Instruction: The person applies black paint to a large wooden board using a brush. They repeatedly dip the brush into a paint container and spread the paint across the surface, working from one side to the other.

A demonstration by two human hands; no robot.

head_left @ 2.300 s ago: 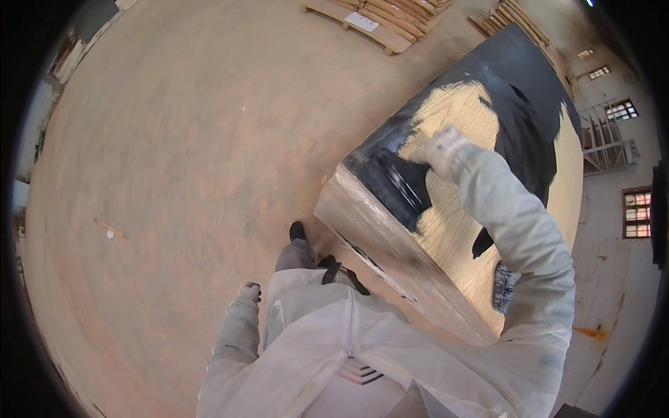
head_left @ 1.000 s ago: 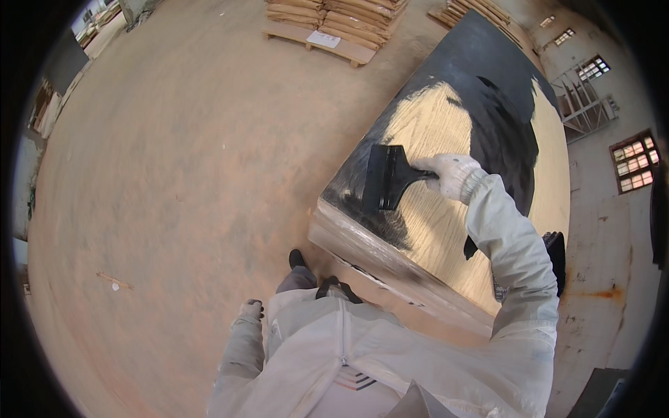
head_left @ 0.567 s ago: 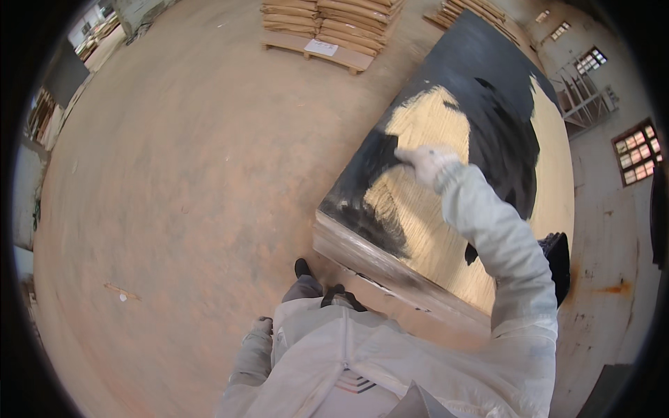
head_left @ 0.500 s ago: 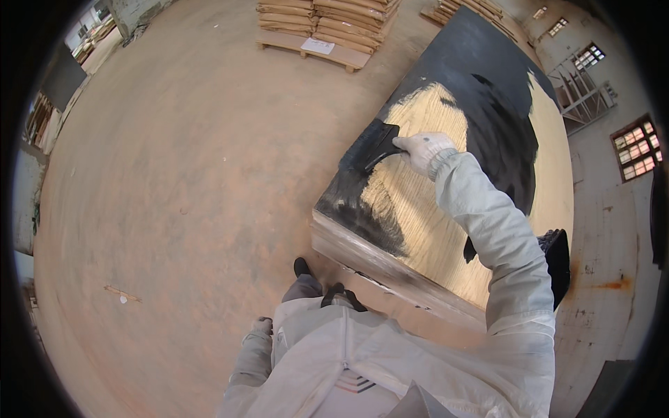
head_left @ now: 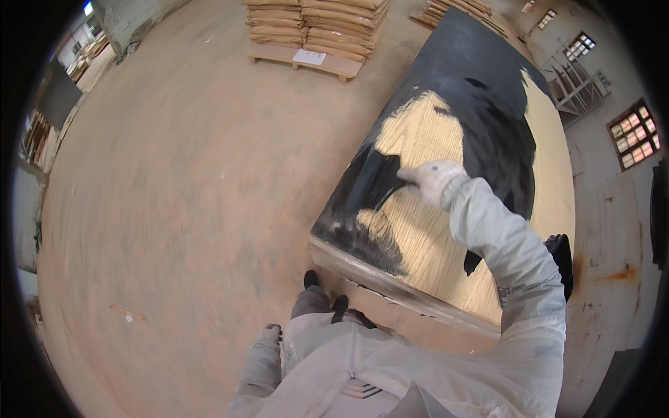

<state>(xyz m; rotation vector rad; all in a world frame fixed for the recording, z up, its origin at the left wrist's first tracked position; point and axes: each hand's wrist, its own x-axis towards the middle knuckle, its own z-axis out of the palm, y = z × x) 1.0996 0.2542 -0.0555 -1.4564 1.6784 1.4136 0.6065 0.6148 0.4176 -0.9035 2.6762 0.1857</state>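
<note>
My right hand (head_left: 433,181), in a pale glove, is closed on a wide black scraper (head_left: 387,182), its blade down on the panel's left part. Beneath it is a large wood-grained panel (head_left: 424,230) on top of a stack. Black coating (head_left: 460,59) covers its far end and runs in streaks down the middle and left; bare pale wood shows between. My left hand (head_left: 269,334) hangs low beside my body, away from the panel, fingers curled in with nothing seen in them. A black-smeared container (head_left: 561,263) at the panel's right edge is partly hidden by my right sleeve.
A pallet (head_left: 282,57) piled with brown paper-like bundles (head_left: 334,28) stands on the concrete floor (head_left: 167,174) at the far left of the panel. More bundles lie behind the panel. A metal rack (head_left: 578,90) is by the stained right wall (head_left: 606,223).
My right hand has drawn the scraper toward me and slightly to the right, leaving fresh black coating along the panel's left side. The view has shifted a little.
</note>
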